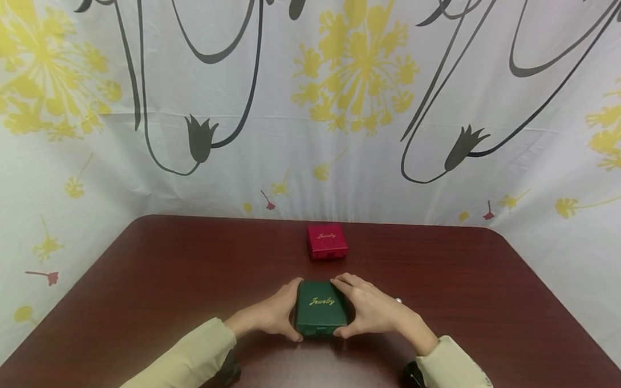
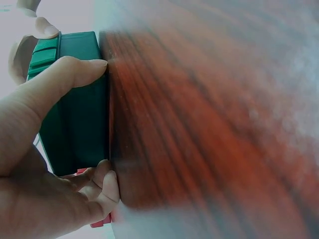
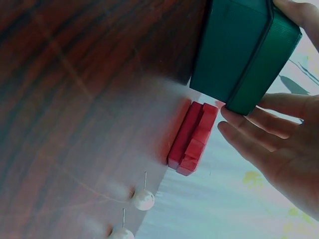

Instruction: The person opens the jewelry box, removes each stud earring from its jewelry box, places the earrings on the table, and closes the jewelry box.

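Note:
A closed green jewelry box with gold "Jewelry" lettering on its lid sits on the table between both hands. My left hand grips its left side, thumb near the front corner and fingers at the back. From the right, my right hand holds the box with its thumb at the front and fingertips at the far edge. In the left wrist view, the left thumb lies across the box's side, close to the tabletop. The right wrist view shows the right fingers by the lid's edge.
Behind the green box, a closed red jewelry box stands near the table's back edge. Two pearl earrings with straight posts lie on the dark wood table, right of the green box. A patterned white curtain hangs behind.

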Motion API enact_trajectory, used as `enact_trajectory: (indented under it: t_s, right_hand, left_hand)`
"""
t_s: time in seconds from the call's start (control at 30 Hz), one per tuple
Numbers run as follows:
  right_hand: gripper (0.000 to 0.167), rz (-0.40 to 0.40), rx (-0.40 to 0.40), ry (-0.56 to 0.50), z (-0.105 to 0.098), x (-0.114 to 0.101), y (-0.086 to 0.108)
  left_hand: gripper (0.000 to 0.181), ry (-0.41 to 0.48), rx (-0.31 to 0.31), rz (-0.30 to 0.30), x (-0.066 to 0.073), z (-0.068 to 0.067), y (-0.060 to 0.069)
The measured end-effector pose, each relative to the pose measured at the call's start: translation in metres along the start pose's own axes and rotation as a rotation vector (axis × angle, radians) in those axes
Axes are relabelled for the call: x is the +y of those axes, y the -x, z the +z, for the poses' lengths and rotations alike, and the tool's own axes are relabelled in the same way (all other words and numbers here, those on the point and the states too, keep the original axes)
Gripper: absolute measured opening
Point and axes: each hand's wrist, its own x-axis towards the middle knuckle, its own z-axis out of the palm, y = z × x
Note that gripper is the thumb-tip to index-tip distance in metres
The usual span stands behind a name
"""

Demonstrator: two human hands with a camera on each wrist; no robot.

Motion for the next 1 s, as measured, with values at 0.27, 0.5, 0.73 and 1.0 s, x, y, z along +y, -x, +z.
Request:
enact_trajectory:
  t_s: [0.27, 0.5, 0.73, 1.0]
  right_hand:
    - [0.088, 0.000, 0.007, -0.002, 0.0007, -0.0002, 0.0008]
    - [0.088, -0.008, 0.010, -0.030, -0.0012, -0.0011, 0.0014]
    - [0.087, -0.005, -0.003, -0.044, -0.0018, -0.0020, 0.0023]
    - [0.087, -0.017, -0.002, -0.034, -0.0034, -0.0016, 0.0036]
  left_hand:
    - [0.092, 0.021, 0.012, 0.020, -0.0005, 0.0002, 0.0000]
    - [0.096, 0.030, 0.010, 0.013, -0.0003, 0.0001, 0.0000]
    - [0.095, 0.017, 0.006, 0.025, -0.0006, -0.0003, 0.0009]
    - [0.104, -0.004, -0.005, 0.048, -0.0016, -0.0005, 0.0006]
